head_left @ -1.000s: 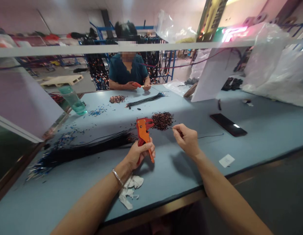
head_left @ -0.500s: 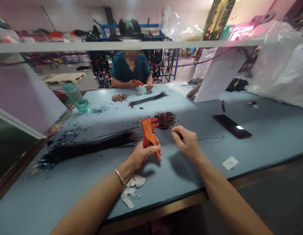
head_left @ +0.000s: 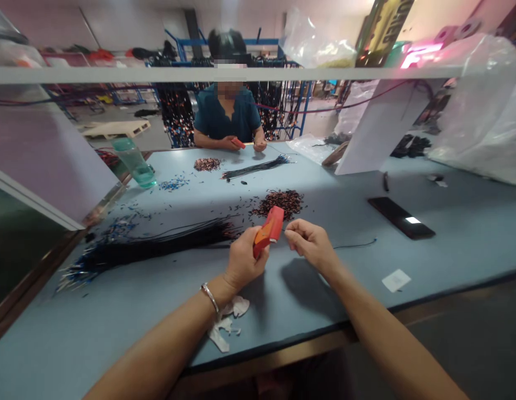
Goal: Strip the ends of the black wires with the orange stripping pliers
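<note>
My left hand [head_left: 247, 256] is closed around a red and orange wire stripper [head_left: 269, 230], whose head is turned toward my right hand. In a pinch, my right hand [head_left: 310, 241] holds a thin black wire [head_left: 354, 245]; its blue-tipped far end sticks out to the right, above the table. The wire's near end is hardly visible between the fingers. Just behind the stripper lies a heap of dark and coppery wire scraps [head_left: 289, 201]. To the left a long bundle of black wires [head_left: 158, 249] rests on the table, blue ends at the far left.
Across the blue-grey table [head_left: 316, 344] a person [head_left: 228, 119] holds a red tool. Around lie a second wire bundle [head_left: 258, 168], coppery scraps [head_left: 206, 164], a green bottle [head_left: 135, 164], a phone [head_left: 401, 218], a white label [head_left: 396, 280] and crumpled tissue [head_left: 219, 336]. A shelf bar [head_left: 282, 75] crosses overhead.
My left hand has rotated the wire stripper so its head now points toward my right hand. My right hand, still pinching the wire, has shifted slightly left, nearer the tool.
</note>
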The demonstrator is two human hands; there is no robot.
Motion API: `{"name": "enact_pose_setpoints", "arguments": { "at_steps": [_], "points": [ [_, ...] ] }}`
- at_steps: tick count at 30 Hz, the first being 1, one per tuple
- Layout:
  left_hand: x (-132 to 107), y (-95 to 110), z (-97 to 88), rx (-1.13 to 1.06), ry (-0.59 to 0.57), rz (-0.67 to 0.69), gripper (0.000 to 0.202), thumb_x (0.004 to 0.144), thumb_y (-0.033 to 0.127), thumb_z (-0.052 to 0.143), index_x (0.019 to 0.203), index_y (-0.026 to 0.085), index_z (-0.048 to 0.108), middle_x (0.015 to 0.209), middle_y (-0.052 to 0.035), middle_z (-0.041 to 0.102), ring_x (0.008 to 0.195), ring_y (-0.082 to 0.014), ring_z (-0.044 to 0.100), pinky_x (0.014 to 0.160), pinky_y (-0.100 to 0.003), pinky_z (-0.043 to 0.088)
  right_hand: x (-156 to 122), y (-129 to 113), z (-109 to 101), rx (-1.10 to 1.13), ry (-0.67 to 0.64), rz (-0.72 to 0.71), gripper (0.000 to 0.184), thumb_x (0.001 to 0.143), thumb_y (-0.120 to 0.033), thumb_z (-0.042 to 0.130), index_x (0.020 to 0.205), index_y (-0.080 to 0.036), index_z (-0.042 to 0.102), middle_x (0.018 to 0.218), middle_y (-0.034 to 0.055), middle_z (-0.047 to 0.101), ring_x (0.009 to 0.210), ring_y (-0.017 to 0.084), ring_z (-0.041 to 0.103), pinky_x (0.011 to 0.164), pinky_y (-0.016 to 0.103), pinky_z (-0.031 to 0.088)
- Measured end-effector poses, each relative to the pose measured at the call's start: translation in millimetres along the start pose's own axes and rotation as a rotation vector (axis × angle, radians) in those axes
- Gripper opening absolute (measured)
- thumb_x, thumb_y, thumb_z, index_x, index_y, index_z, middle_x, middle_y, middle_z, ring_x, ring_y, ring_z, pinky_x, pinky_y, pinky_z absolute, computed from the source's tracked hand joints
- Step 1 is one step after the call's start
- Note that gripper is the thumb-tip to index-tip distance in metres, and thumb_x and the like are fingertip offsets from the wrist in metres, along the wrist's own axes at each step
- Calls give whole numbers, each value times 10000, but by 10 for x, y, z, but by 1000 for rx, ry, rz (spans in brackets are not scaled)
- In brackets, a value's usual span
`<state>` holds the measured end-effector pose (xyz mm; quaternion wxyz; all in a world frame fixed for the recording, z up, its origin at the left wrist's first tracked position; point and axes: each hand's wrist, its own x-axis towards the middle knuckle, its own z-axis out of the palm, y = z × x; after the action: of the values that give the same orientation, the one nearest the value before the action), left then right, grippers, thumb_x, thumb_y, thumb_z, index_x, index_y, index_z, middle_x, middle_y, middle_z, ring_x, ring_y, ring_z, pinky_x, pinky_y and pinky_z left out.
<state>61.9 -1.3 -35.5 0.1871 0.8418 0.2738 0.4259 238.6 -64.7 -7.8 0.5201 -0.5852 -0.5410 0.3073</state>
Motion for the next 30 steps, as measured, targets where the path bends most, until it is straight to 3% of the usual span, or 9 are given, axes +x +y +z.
{"name": "enact_pose_setpoints", "arguments": {
  "at_steps": [5,10,30],
  "points": [
    [-6,8,9,215,-86,171,323,779,220,501,1098,166,508,935,-99,623,848,-237,591,751,-353,491,9,86,37,263,-57,84,128,762,-296,614,731,-179,570,538,-67,485,454,64,368,460,191,310],
    [-8,42,14,341,-147,229,299,805,253,512,1087,158,532,934,-112,618,852,-255,573,765,-382,483,1,96,16,412,-107,107,82,674,-202,649,716,-175,583,630,-48,530,537,70,439,515,184,373],
    [0,57,-3,366,-111,225,306,810,253,523,1096,145,531,945,-120,622,850,-257,575,759,-386,480,-14,69,-9,414,-184,154,245,610,-312,792,652,-153,610,565,-43,569,503,69,456,504,193,397]
  ]
}}
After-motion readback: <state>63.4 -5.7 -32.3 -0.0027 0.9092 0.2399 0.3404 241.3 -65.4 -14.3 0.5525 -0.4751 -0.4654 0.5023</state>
